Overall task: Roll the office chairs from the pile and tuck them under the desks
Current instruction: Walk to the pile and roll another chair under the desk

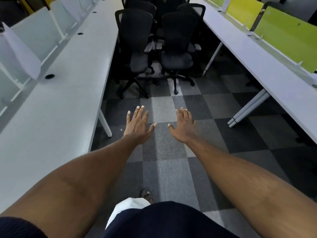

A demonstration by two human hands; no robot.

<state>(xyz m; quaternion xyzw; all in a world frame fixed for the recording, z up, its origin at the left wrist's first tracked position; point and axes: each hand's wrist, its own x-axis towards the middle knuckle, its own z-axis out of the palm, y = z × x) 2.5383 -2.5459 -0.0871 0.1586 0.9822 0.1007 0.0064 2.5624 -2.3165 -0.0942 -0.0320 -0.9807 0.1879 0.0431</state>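
At 6 o'clock, nearest the camera, a dark top and a strip of white cloth fill the bottom edge, with one sandalled foot (pixel 146 194) on the carpet floor (pixel 164 172), which is laid in grey and dark squares. Both bare forearms reach out towards 12 o'clock.

The left hand (pixel 139 125) hangs over the carpet slightly to the 11 o'clock side, palm down, its fingers (pixel 137 112) straight and spread, holding nothing. The right hand (pixel 184 127) is just beside it towards 1 o'clock, also palm down, flat and empty. The two thumbs point at each other but stay apart. Neither hand touches a chair.

A long white left counter (pixel 60 109) runs from 8 o'clock up to 11 o'clock, with a round cable hole (pixel 49 76) in its top and frosted panels (pixel 34 35) along its far side. The right counter (pixel 257 66) runs from 3 o'clock up to 1 o'clock, backed by green panels (pixel 283 35).

The chairs stand in the aisle between the counters at 12 o'clock, well apart from the hands. The left chair (pixel 135 40), black with a mesh back, is just beside the left counter's edge. The right chair (pixel 178 40) stands next to it, armrests nearly meeting. More chairs (pixel 142 6) are crowded behind them, dark and hard to count.
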